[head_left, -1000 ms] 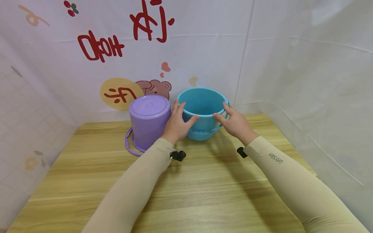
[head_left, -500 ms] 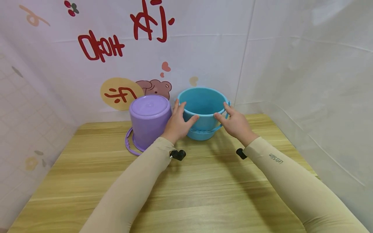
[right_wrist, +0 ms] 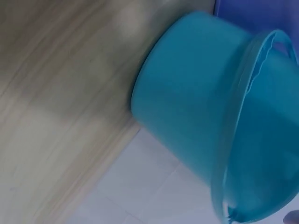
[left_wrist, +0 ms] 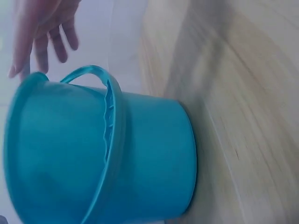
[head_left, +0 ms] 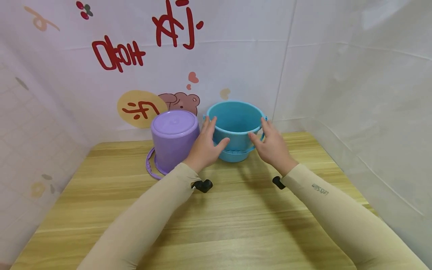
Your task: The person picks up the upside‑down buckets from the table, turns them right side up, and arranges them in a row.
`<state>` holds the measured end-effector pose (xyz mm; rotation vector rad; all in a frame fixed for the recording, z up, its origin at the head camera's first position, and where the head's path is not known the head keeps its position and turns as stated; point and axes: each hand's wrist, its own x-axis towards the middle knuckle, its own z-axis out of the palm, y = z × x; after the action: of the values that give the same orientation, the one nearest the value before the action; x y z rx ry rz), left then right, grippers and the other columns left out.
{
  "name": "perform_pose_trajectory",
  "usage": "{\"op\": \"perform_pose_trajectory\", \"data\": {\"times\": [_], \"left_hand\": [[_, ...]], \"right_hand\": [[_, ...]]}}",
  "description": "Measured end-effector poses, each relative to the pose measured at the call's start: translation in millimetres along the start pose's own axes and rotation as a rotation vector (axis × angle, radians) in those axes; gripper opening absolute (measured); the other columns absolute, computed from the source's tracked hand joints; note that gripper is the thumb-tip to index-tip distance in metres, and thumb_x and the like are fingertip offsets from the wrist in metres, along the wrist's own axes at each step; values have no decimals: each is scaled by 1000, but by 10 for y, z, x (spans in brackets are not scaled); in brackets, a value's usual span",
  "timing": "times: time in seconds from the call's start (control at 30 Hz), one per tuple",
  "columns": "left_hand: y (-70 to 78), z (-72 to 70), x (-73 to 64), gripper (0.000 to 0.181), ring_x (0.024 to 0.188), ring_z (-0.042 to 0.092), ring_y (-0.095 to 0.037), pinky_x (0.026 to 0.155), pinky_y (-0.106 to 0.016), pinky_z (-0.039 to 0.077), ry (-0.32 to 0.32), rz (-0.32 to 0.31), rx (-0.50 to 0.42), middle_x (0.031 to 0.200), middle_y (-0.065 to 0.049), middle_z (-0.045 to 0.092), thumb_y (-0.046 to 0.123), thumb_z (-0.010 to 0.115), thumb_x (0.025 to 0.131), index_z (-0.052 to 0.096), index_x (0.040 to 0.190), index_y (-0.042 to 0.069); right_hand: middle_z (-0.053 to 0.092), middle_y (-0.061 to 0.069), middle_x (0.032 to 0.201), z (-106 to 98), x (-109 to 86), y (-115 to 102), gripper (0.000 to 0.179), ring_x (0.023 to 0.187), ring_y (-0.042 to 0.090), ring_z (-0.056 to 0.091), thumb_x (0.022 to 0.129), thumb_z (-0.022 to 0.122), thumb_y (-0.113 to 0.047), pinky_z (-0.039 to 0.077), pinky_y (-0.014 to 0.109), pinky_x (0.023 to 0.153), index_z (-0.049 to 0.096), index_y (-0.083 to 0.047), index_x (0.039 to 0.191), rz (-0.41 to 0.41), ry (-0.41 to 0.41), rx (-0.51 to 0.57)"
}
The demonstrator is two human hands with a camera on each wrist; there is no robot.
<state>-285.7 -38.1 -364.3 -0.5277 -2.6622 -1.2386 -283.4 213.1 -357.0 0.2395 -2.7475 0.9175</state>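
Observation:
A light blue bucket (head_left: 233, 142) stands upright on the table near the back wall, its handle (left_wrist: 110, 121) hanging down across the front. My left hand (head_left: 204, 148) is at the bucket's left side, fingers stretched along the rim and thumb in front. On the other side my right hand (head_left: 271, 148) has its fingers extended at the rim. The left wrist view shows that hand's straight, spread fingers beside the bucket. To the left, an upside-down purple bucket (head_left: 173, 142) stands close to my left hand, its handle (head_left: 150, 165) lying on the tabletop.
The wood-grain table (head_left: 216, 232) reaches back to a white wall sheet (head_left: 246, 67) printed with red characters and a bear. More white sheeting (head_left: 371, 112) hangs along the right side. Black wrist devices (head_left: 202, 185) sit under both sleeves.
Both hands have loosened from the blue bucket's rim; the left thumb has dropped slightly below it and the fingers have straightened. Both buckets stay in place.

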Motion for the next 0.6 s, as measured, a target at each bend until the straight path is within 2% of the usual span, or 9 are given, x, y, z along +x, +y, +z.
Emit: {"op": "perform_pose_trajectory", "data": {"times": [0.17, 0.27, 0.43, 0.6], "left_hand": [[-25, -190, -224, 83, 164, 15, -33, 124, -62, 31, -64, 113, 51, 179, -9, 3, 48, 61, 104, 20, 170, 21], [-104, -322, -361, 79, 164, 17, -34, 125, -62, 31, -90, 186, 119, 179, -11, 10, 45, 63, 104, 26, 168, 17], [-275, -518, -567, 73, 164, 17, -33, 127, -60, 29, -96, 246, 231, 176, -12, 20, 42, 65, 104, 35, 165, 15], [-413, -674, -768, 68, 163, 21, -34, 126, -60, 29, -128, 263, 252, 174, -12, 27, 41, 64, 105, 40, 163, 15]], "right_hand": [[30, 33, 167, 83, -131, -88, 76, 153, 58, 28, 104, 66, -38, 26, 73, 118, 38, 5, 160, -192, 145, -32], [38, 34, 162, 146, -224, -165, 71, 148, 58, 33, 100, 72, -33, 29, 71, 116, 46, 6, 154, -303, 182, -31], [46, 33, 157, 283, -354, -279, 68, 141, 55, 43, 96, 78, -31, 38, 68, 113, 54, 4, 149, -467, 167, -59], [53, 29, 152, 405, -445, -387, 64, 135, 51, 51, 94, 80, -30, 46, 65, 108, 59, 1, 145, -564, 108, -58]]}}
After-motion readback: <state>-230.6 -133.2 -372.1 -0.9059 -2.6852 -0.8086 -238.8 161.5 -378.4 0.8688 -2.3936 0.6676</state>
